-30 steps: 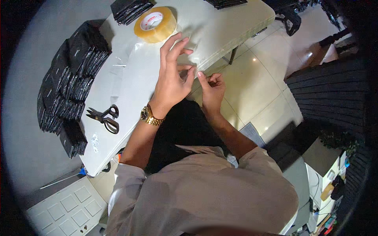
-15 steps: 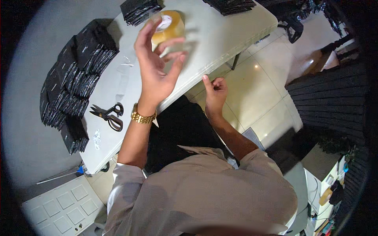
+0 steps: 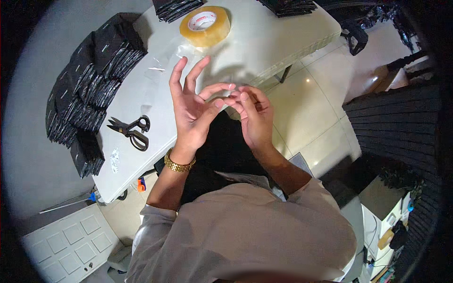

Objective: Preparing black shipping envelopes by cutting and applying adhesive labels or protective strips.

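Spread at the right, a pale tiled floor (image 3: 325, 96). Next, a white table (image 3: 271, 45), slanting from upper right to lower left beneath most of the other things. Along the table's left side, a broad pile of black packets (image 3: 89, 82), stacked in overlapping rows, with a smaller black stack (image 3: 87, 156) just beside the lower end. At the top of the view, two more black stacks (image 3: 177, 8), well apart from each other, both cut off by the border.

Over the near table edge, the left hand (image 3: 191, 113), loosely open: thumb and index finger curved with a gap between the tips, two other fingers raised and spread. Close by, the right hand (image 3: 257, 118), more tightly bent, thumb near the curled fingers, tips pointing toward the left hand. Cannot tell whether the tips of both hands touch, nor whether the right fingers have hold of anything.

Farther up the table, near the raised left fingers, a roll of clear yellowish tape (image 3: 214, 34), lying flat. Left of the hands, black scissors (image 3: 126, 129), lying with blades parted and pointing toward the pile. Between scissors and roll, a faint clear strip (image 3: 147, 101). On the left wrist, a gold watch (image 3: 179, 163). Below the scissors, a crumpled bit of clear film (image 3: 114, 160). Smallest, by the left index fingertip, a thin bright sliver (image 3: 231, 87), too small to identify.
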A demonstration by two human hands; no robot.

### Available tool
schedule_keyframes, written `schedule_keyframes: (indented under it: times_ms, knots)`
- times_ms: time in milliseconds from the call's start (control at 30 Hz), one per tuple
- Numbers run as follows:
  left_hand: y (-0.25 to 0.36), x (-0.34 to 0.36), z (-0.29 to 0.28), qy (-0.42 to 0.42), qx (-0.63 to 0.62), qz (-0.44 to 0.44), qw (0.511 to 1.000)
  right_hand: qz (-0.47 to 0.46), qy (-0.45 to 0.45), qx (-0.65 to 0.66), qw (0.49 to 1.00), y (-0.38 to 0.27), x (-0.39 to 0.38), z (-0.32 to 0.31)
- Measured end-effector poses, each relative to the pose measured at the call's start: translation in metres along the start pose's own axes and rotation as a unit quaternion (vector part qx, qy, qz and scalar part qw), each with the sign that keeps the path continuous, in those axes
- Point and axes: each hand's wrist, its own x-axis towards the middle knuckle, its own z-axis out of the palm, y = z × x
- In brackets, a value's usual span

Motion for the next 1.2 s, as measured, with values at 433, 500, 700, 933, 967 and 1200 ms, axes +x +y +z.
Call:
schedule_keyframes:
  times_ms: [433,500,700,933,967,1200]
  knots:
    - [-0.01,-0.007,-0.004,-0.007,0.064,-0.004,0.998,0.021,0.027,-0.034,0.999,0.013,-0.004,-0.021]
    - [-0.011,-0.009,-0.008,-0.004,0.123,0.031,0.992,0.023,0.032,-0.05,0.998,0.013,-0.008,-0.022]
    - [-0.015,0.007,-0.026,-0.005,0.266,0.12,0.956,0.035,0.06,-0.178,0.982,0.008,-0.019,-0.021]
    - [-0.03,0.017,-0.011,-0.029,0.234,0.052,0.97,-0.006,0.066,-0.173,0.983,0.016,-0.012,-0.033]
    - [-0.033,0.019,-0.01,-0.031,0.24,0.047,0.969,-0.008,0.067,-0.148,0.987,0.017,-0.01,-0.035]
    - [-0.044,0.025,-0.002,-0.046,0.302,0.044,0.951,0.004,0.111,-0.162,0.98,0.022,0.0,-0.049]
